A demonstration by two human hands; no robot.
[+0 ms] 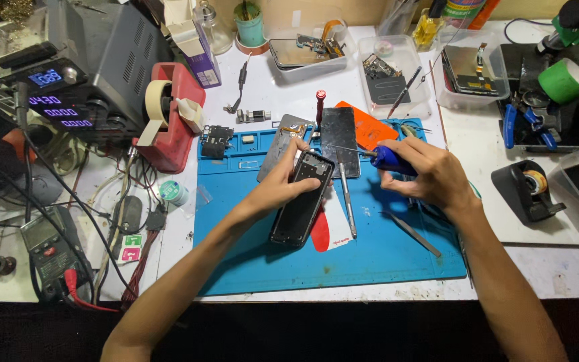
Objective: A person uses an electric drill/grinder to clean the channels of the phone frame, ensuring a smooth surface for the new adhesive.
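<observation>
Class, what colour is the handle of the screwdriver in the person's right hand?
Dark blue: the screwdriver handle in the right hand, seen in the head view.

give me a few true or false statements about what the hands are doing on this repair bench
1. The left hand holds an opened phone frame over the blue work mat. True.
2. The right hand holds a pair of scissors. False: it grips a blue-handled screwdriver, its tip toward the phone.
3. A red tape dispenser stands left of the mat. True.
4. The metal tweezers are pinched in the left fingers. False: they lie loose on the mat, below the right hand.
5. The multimeter sits on the mat. False: it lies off the mat, far left.
</observation>
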